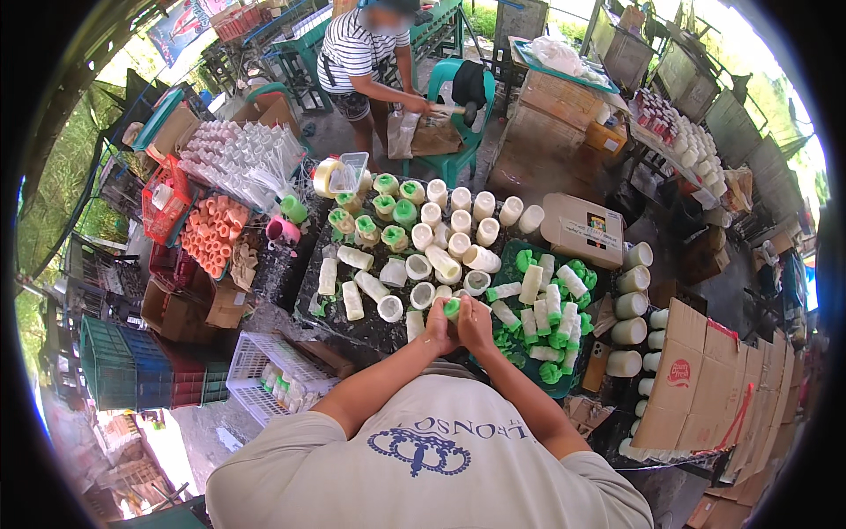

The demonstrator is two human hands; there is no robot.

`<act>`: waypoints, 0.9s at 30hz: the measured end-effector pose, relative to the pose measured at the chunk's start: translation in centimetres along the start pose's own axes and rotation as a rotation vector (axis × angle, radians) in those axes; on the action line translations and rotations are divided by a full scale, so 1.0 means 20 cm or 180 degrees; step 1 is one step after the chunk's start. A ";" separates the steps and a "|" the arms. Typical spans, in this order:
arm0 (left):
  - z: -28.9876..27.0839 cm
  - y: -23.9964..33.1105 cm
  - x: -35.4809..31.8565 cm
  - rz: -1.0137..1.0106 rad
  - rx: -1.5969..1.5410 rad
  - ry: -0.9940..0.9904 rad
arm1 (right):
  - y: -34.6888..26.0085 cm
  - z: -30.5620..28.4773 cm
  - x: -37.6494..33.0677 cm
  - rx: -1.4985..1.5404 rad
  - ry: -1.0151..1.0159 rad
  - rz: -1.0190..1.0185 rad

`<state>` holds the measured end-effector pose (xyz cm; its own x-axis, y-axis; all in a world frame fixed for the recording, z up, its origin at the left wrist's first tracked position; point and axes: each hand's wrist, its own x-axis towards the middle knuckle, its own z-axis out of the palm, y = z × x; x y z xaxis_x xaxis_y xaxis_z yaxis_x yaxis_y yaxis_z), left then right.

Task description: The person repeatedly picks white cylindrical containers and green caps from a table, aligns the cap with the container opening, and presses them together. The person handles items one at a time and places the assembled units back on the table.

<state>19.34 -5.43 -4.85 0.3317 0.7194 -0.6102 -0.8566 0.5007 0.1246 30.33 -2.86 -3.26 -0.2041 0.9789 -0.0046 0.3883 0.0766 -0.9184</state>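
Your shirt front fills the bottom of the view, and from it both forearms run up and inward to meet over the near edge of the dark table [304, 295]. Your left hand [438, 327] and right hand [476, 324] are pressed together, both closed around one small bottle with a green cap [451, 307]. Only the cap shows above your fingertips; the body is hidden inside your grip, so its long axis seems to run roughly upright, cap pointing away from you toward the table. Neither hand is nearer: the bottle sits between them on your midline. Which hand bears the body and which works the cap you cannot tell from here. Just right of your right hand lies a heap of capped white bottles [546, 304] on their sides, close enough for that hand. Ahead and slightly left stand uncapped white bottles [449, 220], mouths up or tipped, closer to your left hand. Beyond the table, well apart, a person in a striped shirt [352, 48] bends over a green chair [458, 132].
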 end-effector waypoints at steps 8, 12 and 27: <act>-0.03 -0.03 0.01 0.0189 0.0799 0.0329 | -0.17 -0.10 -0.01 -0.1262 0.0250 0.0053; 0.14 -0.02 -0.08 0.0300 0.1547 0.0244 | 0.20 0.04 0.04 0.0838 -0.0403 0.0875; 0.30 -0.09 -0.12 0.0583 0.2458 0.0589 | 0.16 -0.04 -0.02 0.1611 0.0304 0.0642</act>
<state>22.41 -5.07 1.05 0.0843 0.7648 -0.6387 -0.3545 0.6221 0.6981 32.41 -2.78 -5.90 -0.0786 0.9794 -0.1859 -0.0740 -0.1917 -0.9787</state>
